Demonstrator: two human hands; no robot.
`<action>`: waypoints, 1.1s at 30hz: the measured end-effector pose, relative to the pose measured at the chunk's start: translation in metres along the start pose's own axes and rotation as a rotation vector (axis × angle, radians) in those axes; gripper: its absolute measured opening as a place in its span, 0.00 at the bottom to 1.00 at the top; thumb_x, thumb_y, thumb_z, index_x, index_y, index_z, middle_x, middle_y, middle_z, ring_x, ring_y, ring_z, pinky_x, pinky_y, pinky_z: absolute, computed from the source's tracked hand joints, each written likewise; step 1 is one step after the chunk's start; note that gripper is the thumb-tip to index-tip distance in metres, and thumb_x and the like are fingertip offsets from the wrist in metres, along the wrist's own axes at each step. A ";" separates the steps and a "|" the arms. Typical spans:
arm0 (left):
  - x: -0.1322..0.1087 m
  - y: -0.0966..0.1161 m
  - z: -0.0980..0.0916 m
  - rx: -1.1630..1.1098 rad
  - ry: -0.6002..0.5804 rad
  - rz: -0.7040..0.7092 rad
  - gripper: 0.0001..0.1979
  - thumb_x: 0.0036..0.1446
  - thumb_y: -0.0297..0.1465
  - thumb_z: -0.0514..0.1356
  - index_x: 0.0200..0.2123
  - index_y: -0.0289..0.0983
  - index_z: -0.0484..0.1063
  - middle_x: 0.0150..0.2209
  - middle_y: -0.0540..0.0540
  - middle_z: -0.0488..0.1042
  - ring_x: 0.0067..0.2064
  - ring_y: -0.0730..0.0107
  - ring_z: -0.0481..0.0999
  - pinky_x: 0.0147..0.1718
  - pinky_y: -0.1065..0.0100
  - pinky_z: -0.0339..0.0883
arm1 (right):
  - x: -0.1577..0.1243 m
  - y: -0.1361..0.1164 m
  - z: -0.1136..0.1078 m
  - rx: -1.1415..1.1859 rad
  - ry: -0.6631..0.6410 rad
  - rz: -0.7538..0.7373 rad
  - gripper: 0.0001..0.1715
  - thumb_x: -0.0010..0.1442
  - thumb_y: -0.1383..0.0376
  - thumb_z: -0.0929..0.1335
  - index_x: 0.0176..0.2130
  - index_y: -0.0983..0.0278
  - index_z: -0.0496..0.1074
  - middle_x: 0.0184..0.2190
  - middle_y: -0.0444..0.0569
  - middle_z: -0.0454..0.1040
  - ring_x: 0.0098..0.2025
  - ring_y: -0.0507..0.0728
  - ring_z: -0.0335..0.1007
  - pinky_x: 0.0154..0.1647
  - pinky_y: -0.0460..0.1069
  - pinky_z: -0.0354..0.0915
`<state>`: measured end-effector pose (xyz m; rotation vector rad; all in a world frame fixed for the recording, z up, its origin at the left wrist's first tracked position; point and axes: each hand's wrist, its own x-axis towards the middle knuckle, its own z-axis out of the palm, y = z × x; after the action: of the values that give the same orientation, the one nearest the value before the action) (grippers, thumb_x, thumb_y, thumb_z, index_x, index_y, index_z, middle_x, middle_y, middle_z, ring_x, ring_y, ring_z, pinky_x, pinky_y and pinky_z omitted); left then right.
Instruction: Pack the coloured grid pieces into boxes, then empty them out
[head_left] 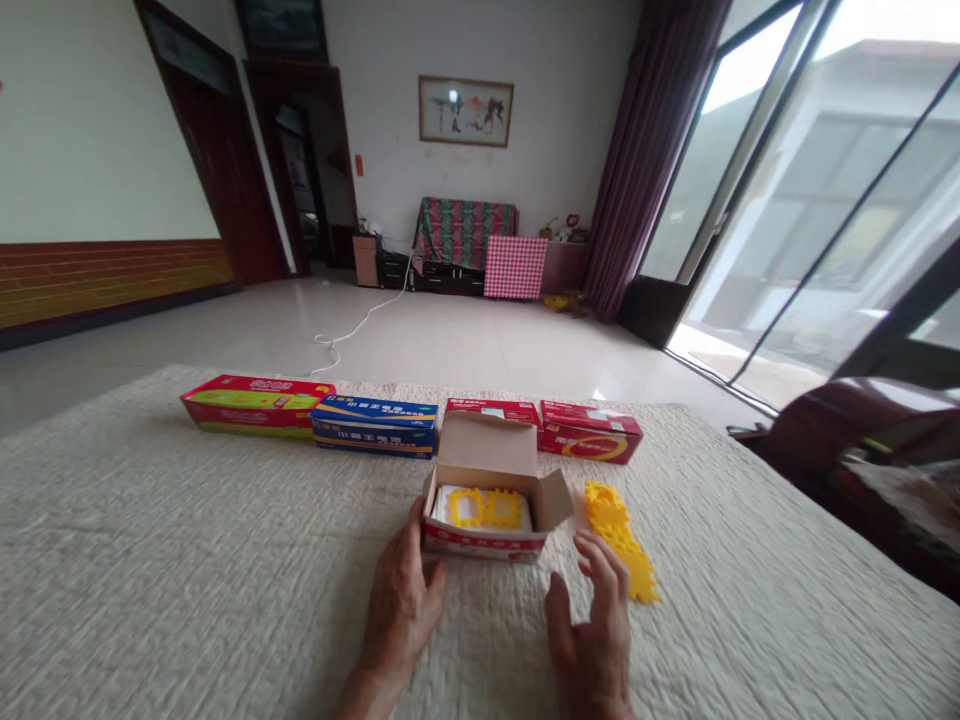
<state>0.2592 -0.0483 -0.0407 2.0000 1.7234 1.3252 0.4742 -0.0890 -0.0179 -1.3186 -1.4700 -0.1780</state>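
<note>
An open cardboard box [486, 543], red and white on its front, sits on the quilted cover with its lid flap [487, 442] raised at the back. Inside it, yellow notched plastic pieces [486, 508] lie on something white. My left hand [401, 585] holds the box's left front corner, fingers along the side and thumb by the front. To the right of the box, my right hand [596, 620] is open and holds nothing, thumb and fingers apart. Just beyond its fingers lie more yellow notched plastic pieces [634, 565], flat on the cover and partly hidden by the hand.
Behind the open box is a row of closed boxes: a red and yellow-green one [255, 405], a blue one [375, 425] and two red ones [592, 430]. A white cable [364, 320] crosses the tiled floor. A dark red curved object [825, 440] stands at the right edge.
</note>
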 end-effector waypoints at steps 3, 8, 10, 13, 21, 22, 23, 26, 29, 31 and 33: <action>0.000 -0.001 0.000 0.005 0.000 -0.013 0.37 0.56 0.28 0.58 0.68 0.39 0.50 0.61 0.36 0.68 0.61 0.54 0.70 0.56 0.52 0.67 | -0.001 0.007 0.007 -0.002 -0.092 0.062 0.27 0.63 0.67 0.62 0.61 0.62 0.57 0.53 0.60 0.68 0.55 0.66 0.68 0.47 0.61 0.72; -0.001 -0.003 0.000 0.017 -0.009 -0.044 0.38 0.56 0.29 0.59 0.68 0.39 0.49 0.61 0.35 0.68 0.61 0.53 0.70 0.56 0.51 0.68 | -0.001 0.012 0.014 0.055 -0.098 0.131 0.34 0.63 0.64 0.63 0.66 0.61 0.52 0.56 0.61 0.67 0.58 0.66 0.67 0.50 0.62 0.70; -0.002 -0.004 0.000 0.017 -0.014 -0.052 0.38 0.57 0.30 0.58 0.68 0.39 0.48 0.61 0.35 0.68 0.61 0.53 0.70 0.56 0.51 0.68 | 0.001 0.007 0.013 0.064 -0.105 0.102 0.35 0.64 0.65 0.62 0.67 0.59 0.50 0.58 0.61 0.65 0.60 0.67 0.65 0.52 0.63 0.69; -0.002 -0.004 -0.001 0.018 -0.014 -0.062 0.38 0.57 0.30 0.59 0.68 0.40 0.48 0.61 0.35 0.68 0.60 0.53 0.70 0.55 0.51 0.69 | 0.005 -0.001 0.011 0.078 -0.077 0.035 0.36 0.64 0.67 0.61 0.68 0.57 0.48 0.65 0.60 0.56 0.66 0.69 0.55 0.58 0.67 0.64; -0.002 -0.008 -0.001 0.041 -0.036 -0.080 0.37 0.57 0.31 0.58 0.68 0.39 0.49 0.63 0.35 0.66 0.61 0.55 0.69 0.56 0.53 0.68 | 0.003 0.009 0.017 0.054 -0.141 0.158 0.35 0.62 0.66 0.61 0.67 0.61 0.51 0.65 0.62 0.58 0.66 0.69 0.55 0.59 0.69 0.63; -0.002 -0.008 -0.001 0.045 -0.034 -0.076 0.37 0.57 0.31 0.57 0.68 0.38 0.49 0.63 0.35 0.66 0.61 0.55 0.69 0.56 0.53 0.67 | 0.002 0.010 0.018 0.047 -0.135 0.165 0.33 0.62 0.66 0.61 0.65 0.61 0.54 0.66 0.62 0.55 0.67 0.70 0.53 0.59 0.69 0.63; -0.002 -0.008 -0.001 0.048 -0.032 -0.073 0.37 0.57 0.31 0.57 0.68 0.38 0.49 0.63 0.35 0.66 0.61 0.55 0.69 0.57 0.53 0.67 | 0.001 0.012 0.019 0.037 -0.130 0.170 0.30 0.61 0.67 0.61 0.63 0.61 0.58 0.68 0.61 0.52 0.68 0.70 0.51 0.59 0.69 0.62; -0.001 -0.006 -0.003 0.056 -0.034 -0.071 0.36 0.57 0.31 0.57 0.68 0.38 0.51 0.62 0.36 0.67 0.61 0.56 0.70 0.57 0.53 0.67 | 0.000 0.014 0.020 0.040 -0.143 0.175 0.28 0.61 0.67 0.61 0.60 0.61 0.61 0.66 0.61 0.56 0.66 0.70 0.57 0.56 0.66 0.66; 0.000 -0.004 -0.005 0.048 -0.043 -0.072 0.34 0.56 0.30 0.57 0.66 0.39 0.55 0.60 0.38 0.70 0.60 0.56 0.71 0.56 0.54 0.67 | 0.000 0.015 0.018 0.087 -0.227 0.199 0.27 0.61 0.65 0.62 0.60 0.61 0.61 0.53 0.58 0.74 0.52 0.66 0.74 0.47 0.60 0.73; 0.000 -0.002 -0.007 0.032 -0.031 -0.090 0.32 0.55 0.30 0.57 0.65 0.39 0.59 0.58 0.38 0.72 0.58 0.56 0.72 0.56 0.54 0.68 | 0.002 0.013 0.016 0.106 -0.258 0.211 0.25 0.61 0.64 0.62 0.58 0.61 0.62 0.48 0.56 0.78 0.47 0.64 0.77 0.43 0.57 0.74; 0.000 -0.001 -0.008 0.006 -0.010 -0.128 0.29 0.56 0.31 0.56 0.62 0.37 0.63 0.55 0.39 0.75 0.56 0.56 0.74 0.54 0.55 0.69 | 0.005 0.009 0.014 0.125 -0.255 0.214 0.23 0.61 0.63 0.63 0.56 0.61 0.64 0.45 0.55 0.78 0.45 0.64 0.77 0.41 0.55 0.73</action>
<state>0.2531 -0.0514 -0.0364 1.8606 1.8198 1.2683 0.4744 -0.0729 -0.0244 -1.4232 -1.5111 0.2252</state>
